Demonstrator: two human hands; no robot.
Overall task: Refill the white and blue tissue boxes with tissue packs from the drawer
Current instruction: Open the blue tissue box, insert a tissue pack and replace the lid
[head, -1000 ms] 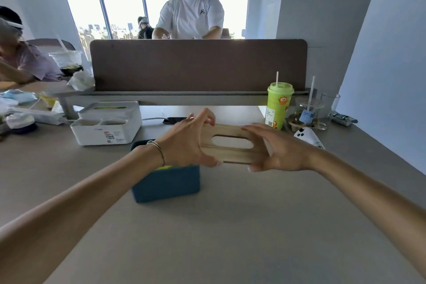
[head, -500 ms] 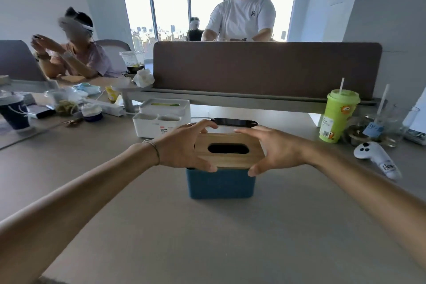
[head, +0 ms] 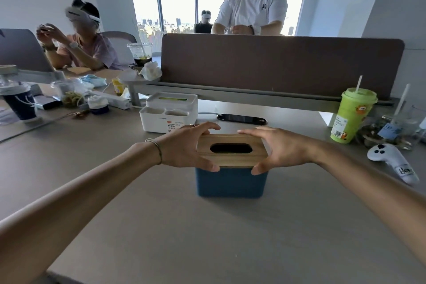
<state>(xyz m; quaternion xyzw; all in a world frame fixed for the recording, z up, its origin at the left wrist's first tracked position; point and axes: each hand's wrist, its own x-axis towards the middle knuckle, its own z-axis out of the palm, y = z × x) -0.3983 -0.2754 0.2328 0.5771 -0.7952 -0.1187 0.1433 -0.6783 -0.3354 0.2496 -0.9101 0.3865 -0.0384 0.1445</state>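
Observation:
The blue tissue box (head: 231, 182) stands on the grey table in front of me. Its wooden lid (head: 231, 150), with a dark oval slot, sits flat on top of the box. My left hand (head: 184, 145) grips the lid's left end and my right hand (head: 279, 148) grips its right end, thumbs at the near edge. The white tissue box (head: 169, 110) stands behind and to the left, lid on, with small front compartments and something green in its slot. No tissue pack or drawer is in view.
A black phone (head: 242, 119) lies just behind the blue box. A green cup with straw (head: 351, 115), glass jars and a white controller (head: 391, 161) stand at right. A brown divider (head: 281, 64) runs across the back. Cups, clutter and seated people occupy the left.
Both hands carried the wooden lid from the right of the blue box to directly over it and set it down on top. The lid now sits level on the box.

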